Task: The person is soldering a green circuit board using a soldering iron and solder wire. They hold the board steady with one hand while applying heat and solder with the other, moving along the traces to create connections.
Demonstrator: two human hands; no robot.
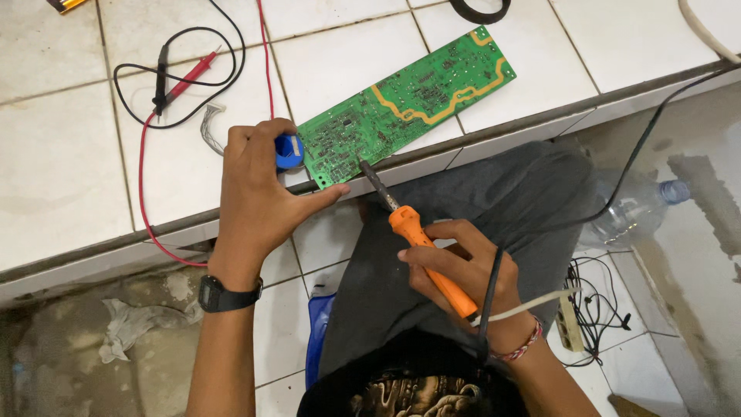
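A long green circuit board (409,100) lies slantwise on the raised white tiled ledge (69,170), its near corner at the ledge's front edge. My left hand (258,193) rests flat on that corner, thumb stretched along the edge, next to a small blue spool (289,151). My right hand (455,266) grips the orange handle of a soldering iron (421,247). Its dark tip (361,164) touches the board's near edge.
Red and black multimeter probes (174,81) with looped leads lie at the back left of the ledge. A plastic bottle (637,208) lies on the floor at right, a power strip (570,320) with cables below it. A crumpled rag (127,324) sits at lower left.
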